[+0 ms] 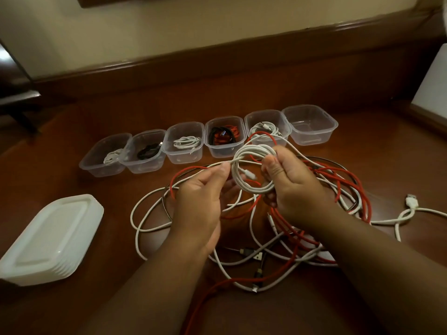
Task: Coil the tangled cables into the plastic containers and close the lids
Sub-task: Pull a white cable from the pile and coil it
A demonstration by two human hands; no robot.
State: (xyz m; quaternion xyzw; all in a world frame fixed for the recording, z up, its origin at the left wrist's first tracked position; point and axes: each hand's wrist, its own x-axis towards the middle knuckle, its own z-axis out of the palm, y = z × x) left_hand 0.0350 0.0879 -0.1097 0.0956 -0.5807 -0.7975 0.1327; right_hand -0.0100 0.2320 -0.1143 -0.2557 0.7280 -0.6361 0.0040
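1. Surface: dark reddish-brown wooden table with a raised wooden edge along the back, against a cream wall.
2. White cable coil: you hold it above the table's middle, just in front of the container row. Several loops are wound; a plug end hangs inside the ring.
3. Right hand: fingers and thumb curled round the coil's right side, clamping the loops together.
4. Left hand: thumb and fingers pinch the free run of the same white cable where it meets the coil's left side.
5. Tangled cables: red, white and dark leads lie heaped on the table beneath and to the right of your hands. One white lead with a USB plug trails off to the right.
6. Plastic containers: six clear tubs, lids off, stand in a row touching side by side behind the coil. The five on the left hold coiled cables: white, black, white, red with black, white.
7. Rightmost container: no cable visible inside.
8. Stack of lids: translucent white, on the table well to the left of your left forearm.
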